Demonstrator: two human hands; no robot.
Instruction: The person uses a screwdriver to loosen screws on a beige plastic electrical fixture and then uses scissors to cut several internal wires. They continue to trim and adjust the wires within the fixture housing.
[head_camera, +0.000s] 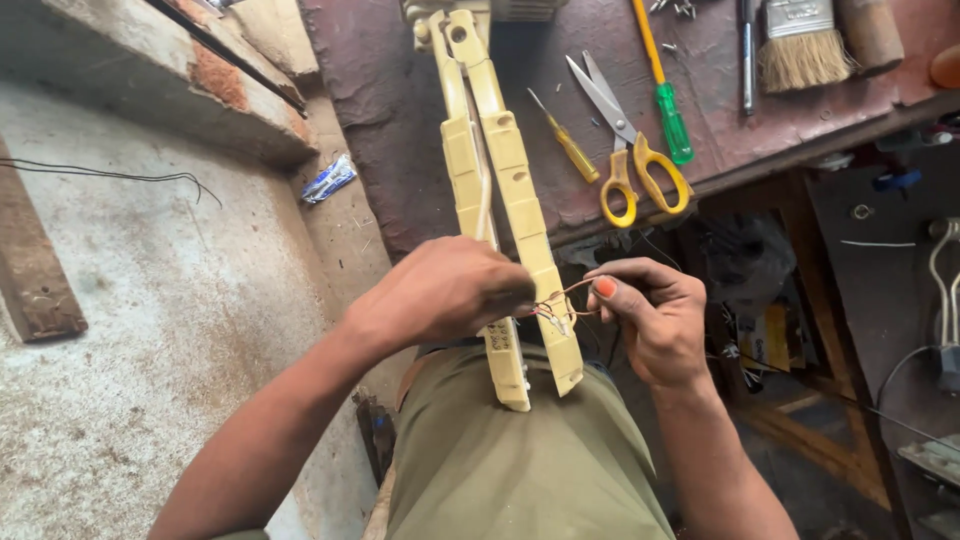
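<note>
Wires are lying pinched between our left hand and right hand, both closing on them, beside the yellowed plastic frame leaning from our lap to the far surface.

Head camera looks steeply down, close over workbench
</note>
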